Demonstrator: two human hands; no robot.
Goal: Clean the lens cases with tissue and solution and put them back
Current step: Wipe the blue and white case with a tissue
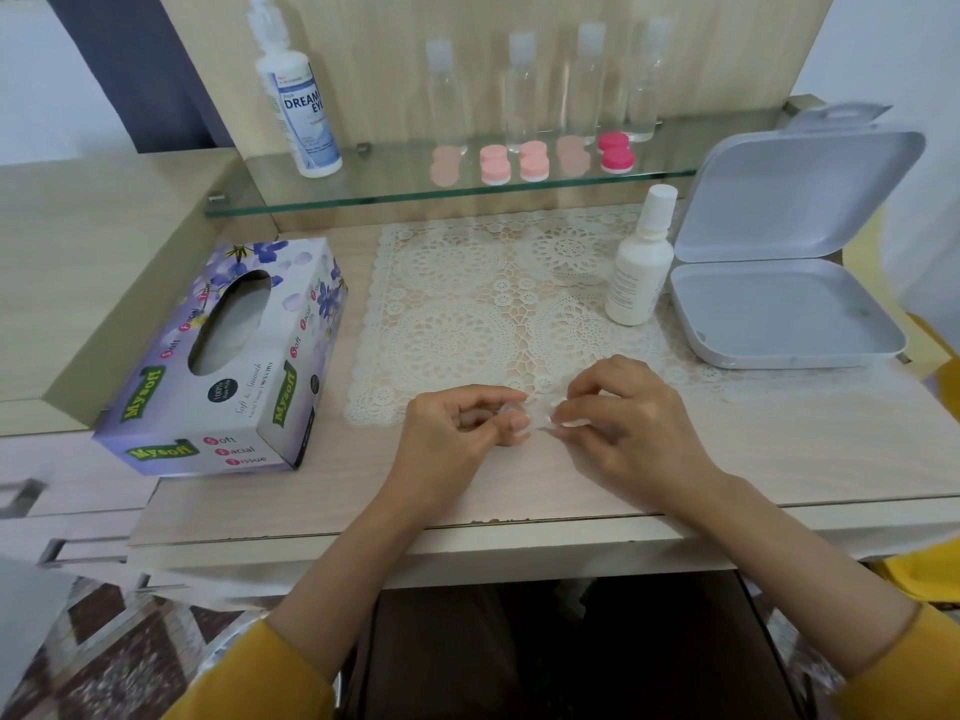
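My left hand point(457, 426) and my right hand point(623, 418) meet over the front edge of the lace mat point(467, 304). Between their fingertips sits a small clear lens case point(519, 410), pinched from both sides; a bit of white shows under my right fingers, too small to name. Pink-capped lens cases point(496, 163) point(534, 161) and a darker pink one point(616, 152) stand on the glass shelf point(363, 200). A purple tissue box point(223, 356) lies at the left. A small white solution bottle point(639, 262) stands upright at the mat's right edge.
A large solution bottle point(304, 96) and several clear bottles point(587, 80) stand at the back of the shelf. An open grey hinged box point(779, 304) sits at the right. The desk's front edge point(467, 532) runs under my wrists.
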